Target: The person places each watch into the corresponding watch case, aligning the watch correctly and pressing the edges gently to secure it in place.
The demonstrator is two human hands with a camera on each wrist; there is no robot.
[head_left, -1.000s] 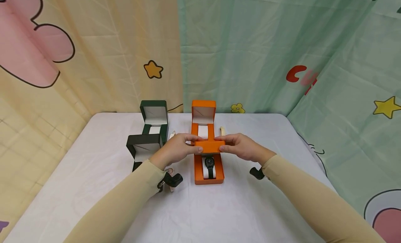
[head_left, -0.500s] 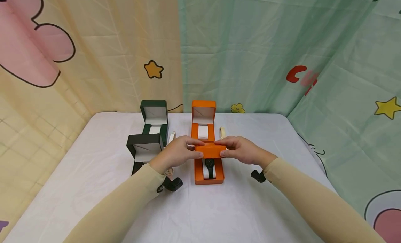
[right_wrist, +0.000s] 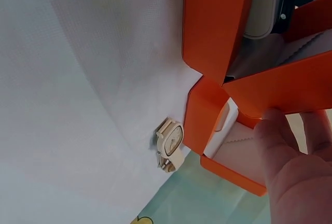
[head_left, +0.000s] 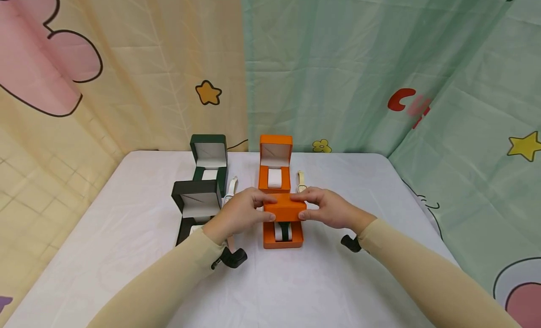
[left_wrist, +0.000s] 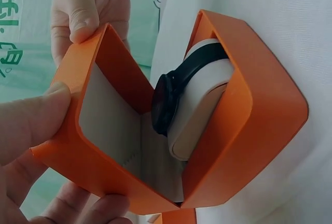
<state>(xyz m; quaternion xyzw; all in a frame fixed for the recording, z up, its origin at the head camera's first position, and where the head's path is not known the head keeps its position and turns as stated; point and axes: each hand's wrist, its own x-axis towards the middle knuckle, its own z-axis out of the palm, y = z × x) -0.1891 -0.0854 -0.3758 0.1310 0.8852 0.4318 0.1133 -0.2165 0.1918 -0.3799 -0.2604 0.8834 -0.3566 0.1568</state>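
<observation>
The near orange watch box (head_left: 283, 245) stands on the table with its lid (head_left: 285, 208) part-way down. Inside, a black watch (left_wrist: 165, 102) is wrapped round a pale cushion (left_wrist: 205, 89); in the head view the lid hides its dial and only the strap shows. My left hand (head_left: 247, 209) grips the lid's left side, thumb on the front rim and fingers behind. On the right side, my right hand (head_left: 334, 209) holds the same lid between thumb and fingers. The left wrist view shows a gap between the lid and the base.
Directly behind stands another orange box (head_left: 275, 140), open, with a white cushion (head_left: 274, 178). At left are an open green box (head_left: 208, 139) and an open black box (head_left: 195, 188). A white watch (head_left: 230, 189) and a cream watch (head_left: 301, 182) lie nearby on the white tablecloth (head_left: 270, 290).
Both hands have swung the near orange box's lid forward and down, and it now covers the black watch's dial in the head view. The other boxes have stayed put.
</observation>
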